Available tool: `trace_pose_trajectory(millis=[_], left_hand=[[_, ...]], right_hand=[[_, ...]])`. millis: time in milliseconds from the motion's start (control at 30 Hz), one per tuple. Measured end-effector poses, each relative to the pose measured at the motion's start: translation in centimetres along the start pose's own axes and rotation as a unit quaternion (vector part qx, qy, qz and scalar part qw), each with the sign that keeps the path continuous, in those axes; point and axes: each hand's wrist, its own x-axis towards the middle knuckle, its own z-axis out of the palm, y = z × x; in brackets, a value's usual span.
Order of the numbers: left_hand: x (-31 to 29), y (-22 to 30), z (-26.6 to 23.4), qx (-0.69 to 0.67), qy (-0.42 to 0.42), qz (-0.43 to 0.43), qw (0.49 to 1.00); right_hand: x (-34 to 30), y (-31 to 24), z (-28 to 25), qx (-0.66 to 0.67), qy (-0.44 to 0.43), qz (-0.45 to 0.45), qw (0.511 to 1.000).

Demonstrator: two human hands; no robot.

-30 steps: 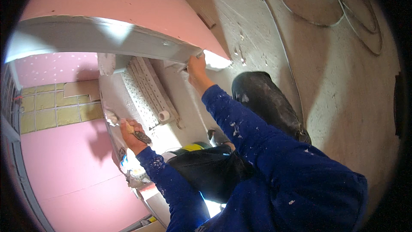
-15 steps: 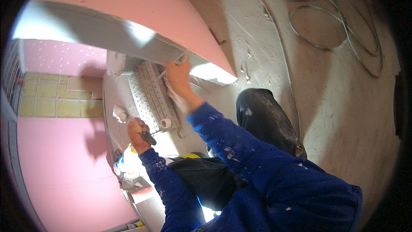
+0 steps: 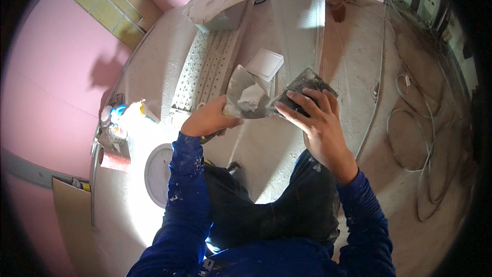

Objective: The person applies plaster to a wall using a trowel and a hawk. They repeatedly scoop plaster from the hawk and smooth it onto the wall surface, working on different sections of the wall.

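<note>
My left hand (image 3: 207, 118) is closed around the handle of a putty knife (image 3: 237, 83), whose pale blade carries a lump of white compound (image 3: 251, 96). Part of its dark handle shows below my fingers. In my right hand (image 3: 320, 123) is a wide, dark-bladed scraper (image 3: 310, 78); my fingers spread across its upper face and the thumb is hidden beneath. The two blades meet, or nearly so, in front of my knees. I cannot tell whether their edges touch. Both of my blue sleeves are flecked with white.
Perforated strips (image 3: 205, 66) lie ahead, with a torn-edged board (image 3: 218, 2) beyond. A white square piece (image 3: 265, 64) lies beside a long grey panel (image 3: 294, 15). Cable (image 3: 430, 143) loops over the floor at right. A round grey lid (image 3: 158, 174) and red roll (image 3: 114, 160) are at left.
The view has swung round. My right hand has left the pink panel's edge and come beside my left. The two tools are now together in front of me, with white compound showing on the left one.
</note>
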Motion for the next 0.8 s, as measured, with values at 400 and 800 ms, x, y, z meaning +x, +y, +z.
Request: trace_pose_trajectory(millis=[400,800], left_hand=[[-0.9,0.0,1.1,0.024,-0.144,0.035,0.989],[0.8,-1.3,0.0,-0.118,-0.139,0.034,0.983]], right_hand=[[-1.9,0.5,2.5,-0.041,-0.081,-0.144,0.985],[-2.0,1.3,-3.4,0.159,-0.076,-0.009,0.984]])
